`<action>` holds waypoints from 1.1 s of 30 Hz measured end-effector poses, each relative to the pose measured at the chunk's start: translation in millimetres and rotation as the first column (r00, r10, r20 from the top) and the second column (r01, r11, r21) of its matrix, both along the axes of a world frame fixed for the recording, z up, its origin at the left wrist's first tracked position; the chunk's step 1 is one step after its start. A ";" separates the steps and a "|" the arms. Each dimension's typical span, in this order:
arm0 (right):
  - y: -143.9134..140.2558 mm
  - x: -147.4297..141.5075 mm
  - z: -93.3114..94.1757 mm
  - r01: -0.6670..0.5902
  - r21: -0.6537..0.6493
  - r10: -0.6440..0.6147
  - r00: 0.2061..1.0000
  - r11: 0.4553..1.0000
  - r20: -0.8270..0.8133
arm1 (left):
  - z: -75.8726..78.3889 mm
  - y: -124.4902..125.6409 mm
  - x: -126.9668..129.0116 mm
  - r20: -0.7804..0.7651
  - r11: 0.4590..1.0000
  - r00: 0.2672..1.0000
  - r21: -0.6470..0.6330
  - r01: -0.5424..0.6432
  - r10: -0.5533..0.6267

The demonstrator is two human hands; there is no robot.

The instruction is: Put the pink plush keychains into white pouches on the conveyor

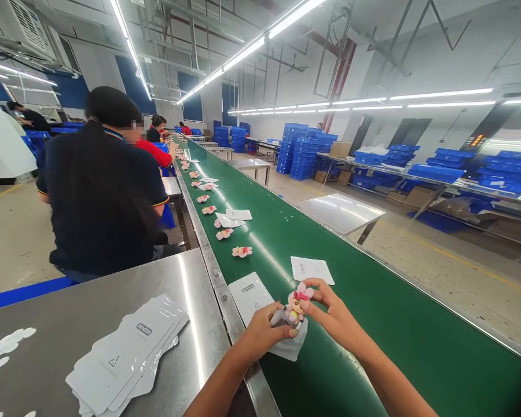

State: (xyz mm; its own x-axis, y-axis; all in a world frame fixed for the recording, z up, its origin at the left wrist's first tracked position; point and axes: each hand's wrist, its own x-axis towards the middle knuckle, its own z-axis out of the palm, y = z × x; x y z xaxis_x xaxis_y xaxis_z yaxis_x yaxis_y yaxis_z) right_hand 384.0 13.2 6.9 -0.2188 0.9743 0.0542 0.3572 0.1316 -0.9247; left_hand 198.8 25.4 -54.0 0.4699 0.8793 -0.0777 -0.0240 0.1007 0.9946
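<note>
1. Down at the lower middle of the frame, my left hand (264, 333) and right hand (332, 313) met over the green belt (373, 324).
2. Both hands pinched a small pink plush toy (296, 304) between their fingertips, the left also gripping a clear bag (289, 344) under it.
3. Just beside them, toward the upper left, lay a white pouch (249, 295); another white pouch (311, 269) lay above the toy.
4. At the lower left of the frame a stack of pouches (125, 359) sat on the steel table (69, 313).
5. More pink toys (242, 251) ran up the belt, and a person in a dark shirt (99, 197) sat at the left.
</note>
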 end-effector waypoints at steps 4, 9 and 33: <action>-11.2 5.5 -9.2 -0.030 0.075 0.016 0.983 0.997 0.181 | 7.7 -5.1 6.2 -0.018 0.998 0.998 -0.009 0.062 -0.062; -39.4 13.1 -18.9 -0.140 0.131 0.106 0.966 0.981 0.235 | 4.7 -18.6 25.9 0.093 0.994 0.990 -0.039 0.106 -0.102; 106.9 100.1 -30.5 0.296 -0.010 -0.244 0.804 0.955 0.542 | -26.4 -4.2 87.0 0.116 0.950 0.946 0.046 -0.310 0.303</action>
State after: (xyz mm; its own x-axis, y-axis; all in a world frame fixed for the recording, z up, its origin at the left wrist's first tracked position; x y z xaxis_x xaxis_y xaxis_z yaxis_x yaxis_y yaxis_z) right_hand 484.1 120.1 -23.6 0.0847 0.9929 -0.0832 0.8027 -0.1175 -0.5846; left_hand 285.8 21.2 -80.4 0.1799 0.9835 0.0176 -0.1496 0.0096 0.9887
